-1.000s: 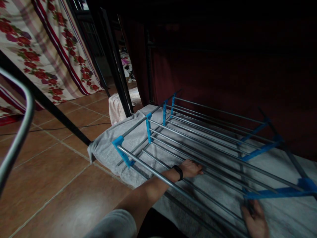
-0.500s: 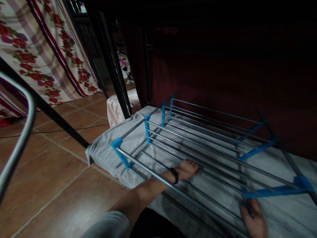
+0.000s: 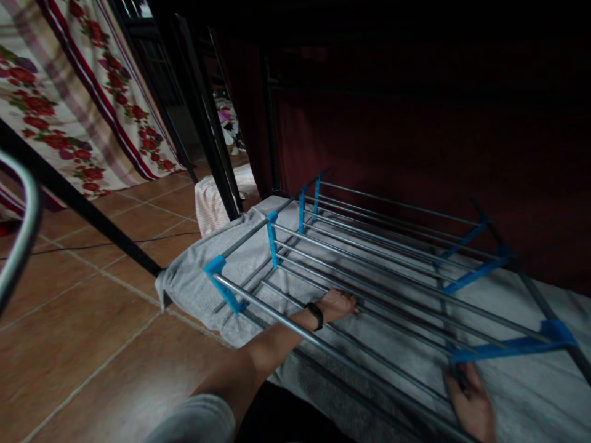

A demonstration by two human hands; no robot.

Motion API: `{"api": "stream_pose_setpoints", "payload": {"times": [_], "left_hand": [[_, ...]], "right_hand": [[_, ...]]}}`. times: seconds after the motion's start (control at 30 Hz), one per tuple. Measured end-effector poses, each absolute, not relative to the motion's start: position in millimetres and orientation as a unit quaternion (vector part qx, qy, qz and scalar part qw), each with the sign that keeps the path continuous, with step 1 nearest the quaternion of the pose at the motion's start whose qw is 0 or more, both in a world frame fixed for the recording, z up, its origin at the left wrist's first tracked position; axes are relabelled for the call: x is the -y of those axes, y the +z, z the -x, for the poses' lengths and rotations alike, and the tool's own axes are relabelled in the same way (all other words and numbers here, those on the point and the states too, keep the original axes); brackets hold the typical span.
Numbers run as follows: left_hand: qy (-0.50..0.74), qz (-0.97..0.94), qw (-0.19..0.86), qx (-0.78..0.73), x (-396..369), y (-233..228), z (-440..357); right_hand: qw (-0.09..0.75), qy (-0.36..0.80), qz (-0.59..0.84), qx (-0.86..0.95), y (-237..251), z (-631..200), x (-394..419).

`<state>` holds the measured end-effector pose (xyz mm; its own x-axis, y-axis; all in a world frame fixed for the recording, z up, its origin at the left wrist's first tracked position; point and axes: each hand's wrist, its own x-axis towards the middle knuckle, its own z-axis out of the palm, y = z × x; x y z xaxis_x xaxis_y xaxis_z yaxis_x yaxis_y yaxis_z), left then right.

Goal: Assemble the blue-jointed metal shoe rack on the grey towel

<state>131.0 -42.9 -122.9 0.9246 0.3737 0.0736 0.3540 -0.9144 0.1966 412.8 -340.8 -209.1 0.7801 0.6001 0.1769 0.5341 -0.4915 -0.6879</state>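
Observation:
A metal drying rack (image 3: pixel 351 263) with grey rods and blue plastic joints lies across a grey cloth. My left hand (image 3: pixel 339 304), with a black band on its wrist, reaches over the near rod and is closed around one of the inner rods. At the lower right, my right hand (image 3: pixel 473 400) is curled round a dark bar of the rack, just below a blue joint (image 3: pixel 508 352). Its thumb shows, while some fingers are hidden behind the bar.
The grey cloth (image 3: pixel 184 274) covers a low surface beside the tiled floor (image 3: pixel 69 351). Black metal posts (image 3: pixel 207 123) stand behind it, and a dark red curtain (image 3: pixel 392 147) hangs at the back. A curved metal tube (image 3: pixel 28 212) is at the left edge, near a flowered curtain (image 3: pixel 87 104).
The whole view has shifted slightly, so most things appear a little further left. Both hands keep their places on the rack.

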Motion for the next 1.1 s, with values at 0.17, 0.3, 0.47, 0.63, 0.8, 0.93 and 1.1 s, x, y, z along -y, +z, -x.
{"api": "stream_pose_setpoints", "payload": {"times": [0.17,0.3,0.47,0.63,0.8,0.93,1.1], "left_hand": [[0.045,-0.978,0.084,-0.184,40.3,-127.0,-134.2],[0.034,-0.979,0.084,-0.183,38.6,-126.9,-135.4],[0.023,-0.98,0.085,-0.179,38.7,-119.1,-134.6],[0.017,-0.979,0.085,-0.187,40.8,-113.1,-133.9],[0.027,-0.977,0.082,-0.195,49.0,-104.0,-130.7],[0.047,-0.977,0.07,-0.197,61.1,-93.4,-122.5],[0.07,-0.977,0.058,-0.195,77.1,-81.4,-105.8]], "right_hand": [[0.399,0.081,0.854,0.324,-200.2,-406.9,339.3],[0.401,0.088,0.844,0.345,-192.0,-404.1,335.7],[0.398,0.079,0.842,0.355,-189.1,-401.8,336.4],[0.399,0.077,0.84,0.359,-192.7,-403.7,336.6],[0.403,0.071,0.832,0.375,-191.8,-405.6,335.5],[0.404,0.086,0.837,0.358,-191.0,-404.9,337.4],[0.387,0.101,0.844,0.358,-195.5,-408.9,341.4]]}}
